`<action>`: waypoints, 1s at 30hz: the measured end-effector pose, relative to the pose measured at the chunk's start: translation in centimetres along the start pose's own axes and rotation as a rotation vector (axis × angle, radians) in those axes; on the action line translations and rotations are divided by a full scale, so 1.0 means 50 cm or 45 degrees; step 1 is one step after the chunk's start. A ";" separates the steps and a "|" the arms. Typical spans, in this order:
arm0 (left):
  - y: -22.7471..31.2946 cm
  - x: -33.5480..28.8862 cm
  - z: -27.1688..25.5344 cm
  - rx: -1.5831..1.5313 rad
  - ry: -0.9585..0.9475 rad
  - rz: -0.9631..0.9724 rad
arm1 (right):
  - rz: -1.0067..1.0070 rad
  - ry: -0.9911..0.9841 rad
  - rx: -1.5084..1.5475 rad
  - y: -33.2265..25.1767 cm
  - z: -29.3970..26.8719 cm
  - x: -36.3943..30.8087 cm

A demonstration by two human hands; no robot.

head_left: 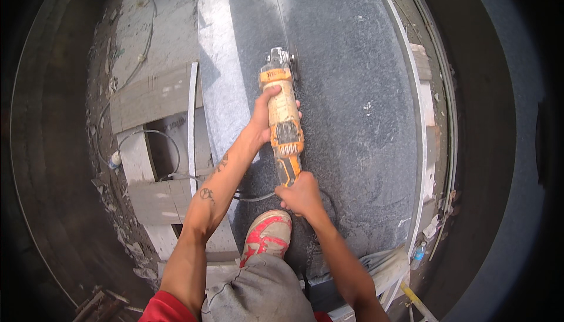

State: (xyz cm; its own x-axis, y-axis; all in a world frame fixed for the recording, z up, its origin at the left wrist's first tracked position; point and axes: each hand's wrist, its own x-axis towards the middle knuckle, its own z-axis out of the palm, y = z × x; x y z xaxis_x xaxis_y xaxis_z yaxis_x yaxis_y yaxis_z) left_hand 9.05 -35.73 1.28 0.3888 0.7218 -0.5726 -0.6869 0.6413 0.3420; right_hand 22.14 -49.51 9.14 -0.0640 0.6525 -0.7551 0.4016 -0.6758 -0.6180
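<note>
Both my hands hold an orange and cream angle grinder (284, 107), its head pointing away from me. My left hand (262, 113) wraps round the body behind the head, thumb on top. At the rear handle, my right hand (301, 195) is closed, its fingers partly hidden. The disc shows edge-on at the right of the head, beside a dark grey stone slab (346, 116). A thin straight line runs along the slab ahead of the disc, with pale dust around it. Whether the disc touches the stone I cannot tell.
My shoe (267, 235) stands on the slab behind the grinder. A grey cable (252, 197) crosses toward the left. Wooden boards (155, 99) and a narrow pale strip (192, 128) lie left of the slab. A plastic bottle (418, 255) stands at the lower right, near a yellow bar (416, 300).
</note>
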 end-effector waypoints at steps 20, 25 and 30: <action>0.033 0.022 0.011 0.005 -0.002 0.016 | 0.115 -0.205 0.183 -0.048 -0.019 0.024; 0.029 0.023 0.002 -0.055 0.003 -0.015 | 0.181 -0.210 0.159 -0.064 -0.022 0.015; -0.007 -0.005 0.000 -0.054 0.018 -0.010 | 0.209 -0.197 0.119 -0.027 -0.016 -0.011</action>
State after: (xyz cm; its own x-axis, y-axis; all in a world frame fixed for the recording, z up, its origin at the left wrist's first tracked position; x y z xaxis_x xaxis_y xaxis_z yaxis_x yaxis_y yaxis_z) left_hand 9.19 -36.11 1.32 0.3858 0.7129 -0.5856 -0.7096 0.6349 0.3056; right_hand 22.35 -48.66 10.57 -0.1473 0.4760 -0.8670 0.3325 -0.8017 -0.4967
